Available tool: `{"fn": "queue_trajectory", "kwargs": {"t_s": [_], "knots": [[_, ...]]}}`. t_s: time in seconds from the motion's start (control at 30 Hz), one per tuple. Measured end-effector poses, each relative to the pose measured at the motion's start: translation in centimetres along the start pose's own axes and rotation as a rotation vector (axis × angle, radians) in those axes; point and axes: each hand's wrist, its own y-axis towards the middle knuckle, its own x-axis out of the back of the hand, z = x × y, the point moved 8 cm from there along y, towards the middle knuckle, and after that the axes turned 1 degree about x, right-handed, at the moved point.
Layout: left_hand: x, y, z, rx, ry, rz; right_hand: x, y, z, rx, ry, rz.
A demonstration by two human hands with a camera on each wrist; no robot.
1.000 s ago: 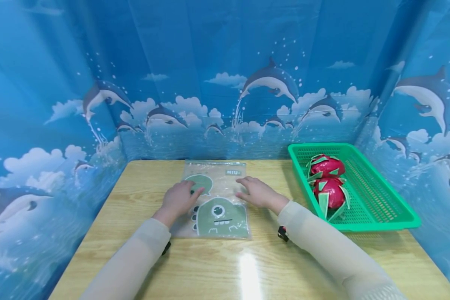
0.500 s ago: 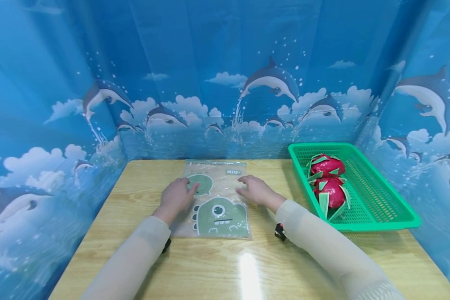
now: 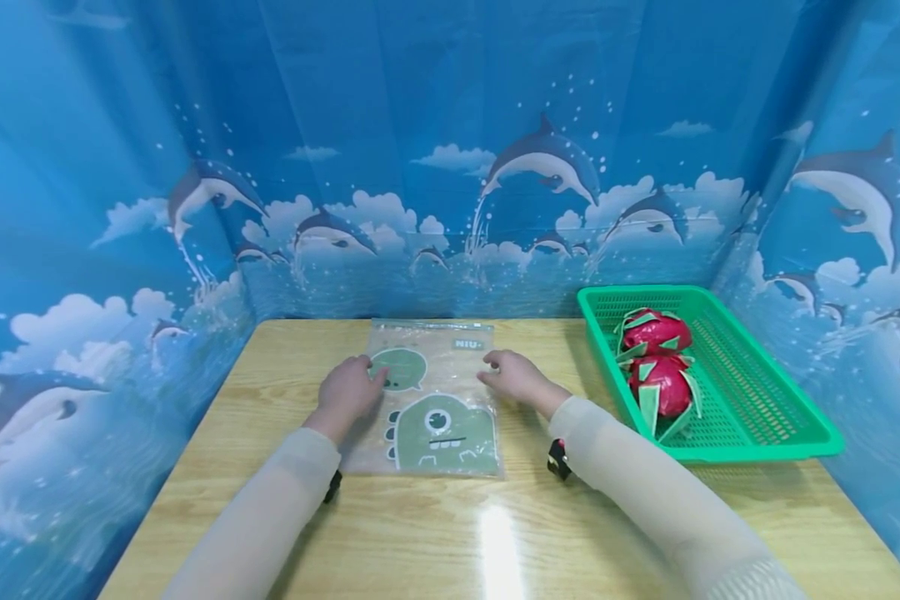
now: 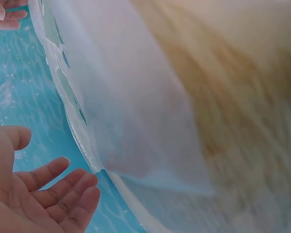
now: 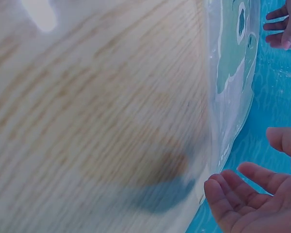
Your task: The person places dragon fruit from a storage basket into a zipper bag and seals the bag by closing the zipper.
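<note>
A clear zip bag (image 3: 453, 372) lies flat on the wooden table, printed with a green one-eyed monster and a speech bubble. My left hand (image 3: 344, 390) hovers at or just over its left edge, thumb pointing inward. In the left wrist view, the left hand (image 4: 48, 196) has loosely bent, parted fingers with nothing between them. At the bag's right edge is my right hand (image 3: 523, 382). The right wrist view has the right hand (image 5: 257, 199) with relaxed fingers close to the bag's side, holding nothing. Whether either hand touches the plastic, I cannot tell.
A green plastic basket (image 3: 776, 383) stands at the right of the table (image 3: 420, 533). Two red dragon fruits with green leaf tips, one dragon fruit (image 3: 654, 332) behind the other dragon fruit (image 3: 662, 387), lie in its left part. A blue dolphin-print curtain (image 3: 420, 108) encloses the back and sides.
Both hands have drawn slightly apart, the left one a little to the left and the right one a little to the right. The bag and basket stay put.
</note>
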Motion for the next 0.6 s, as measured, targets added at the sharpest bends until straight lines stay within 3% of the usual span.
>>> {"fn": "queue_trajectory", "kwargs": {"t_s": [0.3, 0.6], "knots": [[-0.4, 0.4, 0.7, 0.046, -0.024, 0.03, -0.2, 0.4, -0.5, -0.015, 0.037, 0.004], [-0.9, 1.0, 0.8, 0.077, -0.101, 0.056, -0.6, 0.6, -1.1, -0.086, 0.109, 0.018]]}}
